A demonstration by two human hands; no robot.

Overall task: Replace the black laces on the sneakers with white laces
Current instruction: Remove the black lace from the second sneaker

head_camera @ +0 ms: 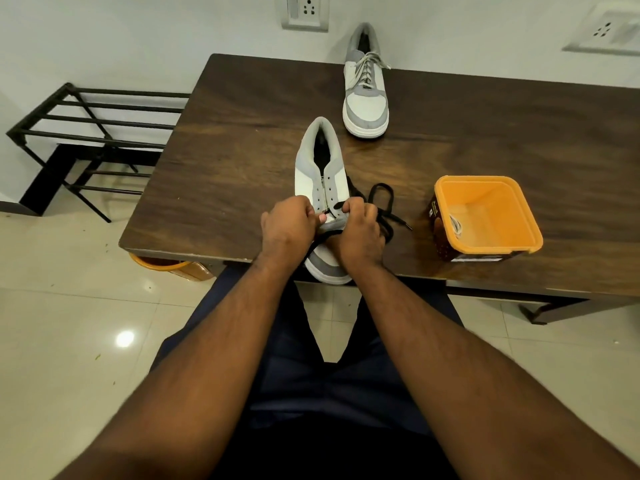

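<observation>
A grey and white sneaker (320, 168) lies at the table's near edge with its toe toward me. Its upper eyelets are bare, and a black lace (381, 199) trails in loops to its right. My left hand (289, 225) grips the sneaker's left side near the lower eyelets. My right hand (360, 233) pinches the black lace at the lower eyelets. A strand of lace runs under my hands across the toe. A second sneaker (365, 88) with white laces stands at the far side of the table.
An open orange tub (485, 216) with a white lace inside sits to the right on the dark wooden table (225, 150). A black metal rack (93, 133) stands on the floor to the left. An orange bin (166, 266) shows under the table edge.
</observation>
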